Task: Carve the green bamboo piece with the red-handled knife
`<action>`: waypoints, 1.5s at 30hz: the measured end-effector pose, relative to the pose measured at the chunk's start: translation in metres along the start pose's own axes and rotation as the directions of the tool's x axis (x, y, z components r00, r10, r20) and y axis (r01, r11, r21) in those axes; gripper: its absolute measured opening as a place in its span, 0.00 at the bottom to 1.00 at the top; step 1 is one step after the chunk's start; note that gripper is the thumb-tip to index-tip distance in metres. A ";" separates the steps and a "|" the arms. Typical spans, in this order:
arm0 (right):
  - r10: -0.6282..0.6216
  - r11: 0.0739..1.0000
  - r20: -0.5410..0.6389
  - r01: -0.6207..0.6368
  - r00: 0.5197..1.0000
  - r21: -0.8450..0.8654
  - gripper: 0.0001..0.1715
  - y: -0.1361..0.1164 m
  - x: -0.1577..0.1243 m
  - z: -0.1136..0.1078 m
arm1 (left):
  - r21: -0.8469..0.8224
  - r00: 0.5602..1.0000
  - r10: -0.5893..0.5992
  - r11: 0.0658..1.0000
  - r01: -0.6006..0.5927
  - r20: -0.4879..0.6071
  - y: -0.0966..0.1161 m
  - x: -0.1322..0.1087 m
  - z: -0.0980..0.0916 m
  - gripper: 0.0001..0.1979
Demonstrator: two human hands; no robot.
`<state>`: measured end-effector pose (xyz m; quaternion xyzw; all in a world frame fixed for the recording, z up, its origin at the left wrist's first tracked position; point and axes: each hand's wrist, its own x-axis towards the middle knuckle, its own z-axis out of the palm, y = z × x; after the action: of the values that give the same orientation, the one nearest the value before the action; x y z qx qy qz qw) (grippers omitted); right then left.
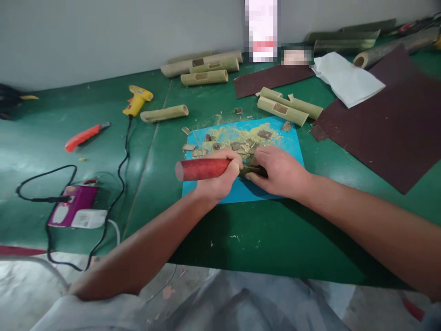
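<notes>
My left hand [223, 172] is wrapped round a tool with a thick red handle [203, 169]; the handle's butt points left, and the tool's working end is hidden. Close beside it, my right hand [280, 171] is closed on a dark green piece that looks like bamboo [253, 170], mostly covered by the fingers. Both hands are over a blue sheet [289, 138]. Bamboo chips [236, 146] and yellowish shavings lie on the sheet just beyond my hands.
Cut bamboo tubes [282, 110] lie beyond the sheet, with more along the wall. Dark brown sheets [389, 133] and white paper [347, 78] are at right. On the left are a yellow glue gun [137, 100], a red utility knife [84, 137] and a purple power box [74, 204] with cables.
</notes>
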<state>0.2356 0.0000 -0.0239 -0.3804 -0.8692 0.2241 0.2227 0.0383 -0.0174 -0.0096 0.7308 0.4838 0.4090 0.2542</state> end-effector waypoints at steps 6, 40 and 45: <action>-0.020 0.999 -0.013 0.021 1.000 0.026 0.10 0.000 -0.001 0.000 | 0.070 1.000 -0.009 0.998 0.007 0.022 0.006 -0.002 -0.001 0.10; -0.067 0.998 -0.049 0.067 0.997 0.009 0.09 0.001 -0.001 0.007 | 0.091 0.999 -0.007 0.996 0.003 0.037 0.001 -0.006 -0.001 0.10; -0.026 0.999 -0.024 0.027 0.999 0.028 0.11 0.001 -0.001 0.005 | 0.047 0.999 -0.003 0.999 0.001 0.044 0.005 -0.006 -0.002 0.11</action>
<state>0.2341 -0.0018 -0.0284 -0.3682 -0.8683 0.2288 0.2412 0.0376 -0.0244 -0.0069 0.7450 0.4881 0.3810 0.2481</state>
